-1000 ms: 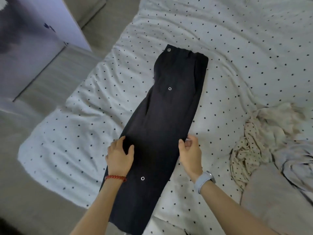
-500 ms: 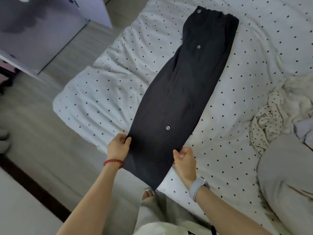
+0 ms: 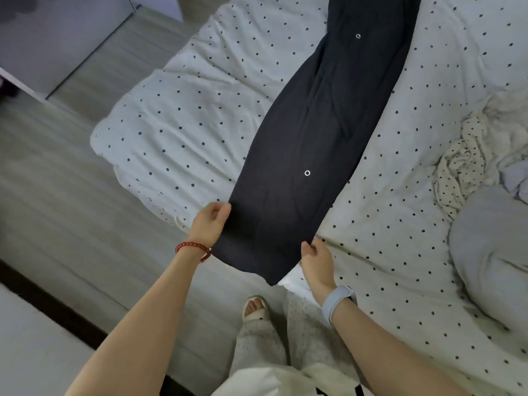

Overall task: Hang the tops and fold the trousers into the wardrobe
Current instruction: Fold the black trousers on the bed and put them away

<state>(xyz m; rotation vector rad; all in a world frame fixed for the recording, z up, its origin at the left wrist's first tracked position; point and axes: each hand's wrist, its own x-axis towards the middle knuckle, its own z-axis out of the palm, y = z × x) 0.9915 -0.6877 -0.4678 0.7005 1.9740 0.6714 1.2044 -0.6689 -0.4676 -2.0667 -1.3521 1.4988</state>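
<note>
Black trousers (image 3: 320,132) lie lengthwise on the dotted white bed sheet (image 3: 185,115), folded leg on leg, with small silver eyelets showing. Their hem end hangs a little over the bed's near corner. My left hand (image 3: 210,222) pinches the left edge of the legs near the hem. My right hand (image 3: 317,261) pinches the right edge, slightly closer to me. The waistband end runs out of view at the top.
A crumpled cream dotted garment (image 3: 463,161) and a pale grey garment (image 3: 494,252) lie on the bed at the right. A white wardrobe panel (image 3: 57,38) stands at the top left across the grey wooden floor (image 3: 71,210). My slippered foot (image 3: 254,308) stands by the bed corner.
Both hands slid down the trousers from mid-leg to the hem end and took hold of its edges. The camera view dropped, so the trousers now sit higher in the picture.
</note>
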